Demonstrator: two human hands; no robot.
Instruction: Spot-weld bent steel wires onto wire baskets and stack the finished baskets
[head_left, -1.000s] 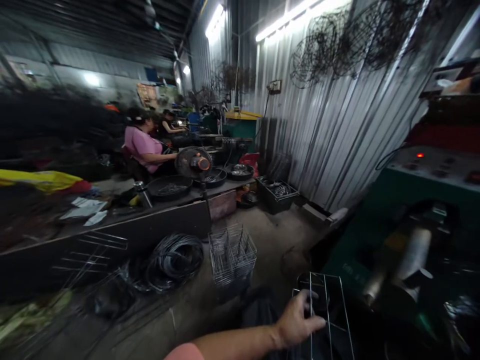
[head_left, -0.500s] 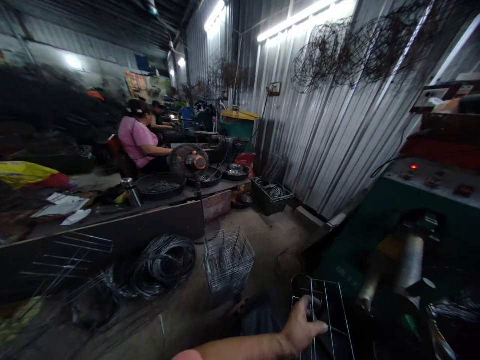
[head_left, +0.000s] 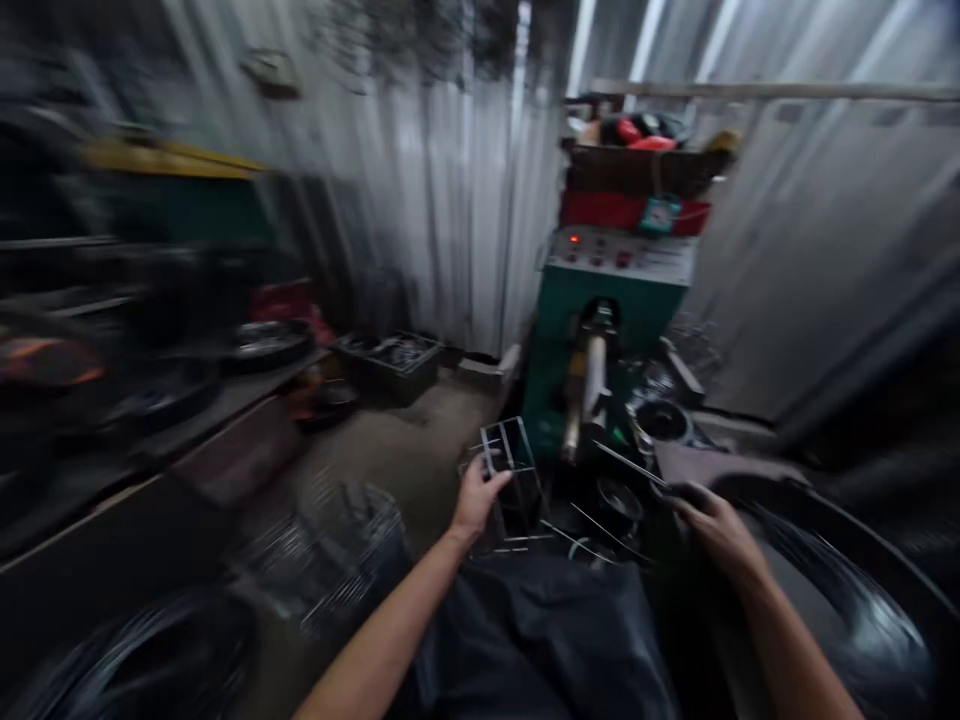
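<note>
My left hand is closed on the side of a small wire rack, an open box of thin metal bars. My right hand is closed around a straight metal wire, which points left toward the green machine. The machine has a red lamp, and thick metal arms stick out of it above and between my hands. Loose wires lie below the arms, above my dark-covered lap. Motion blur hides the fine detail of my right fingers.
Stacked wire baskets stand on the floor at left, with a wire coil nearer me. A dark crate of metal parts sits by the corrugated wall. At right is a large round tray holding wires.
My view has swung right, from the workshop and a seated person toward the green machine. The left hand keeps hold of the wire rack. My right hand has come into view with a wire.
</note>
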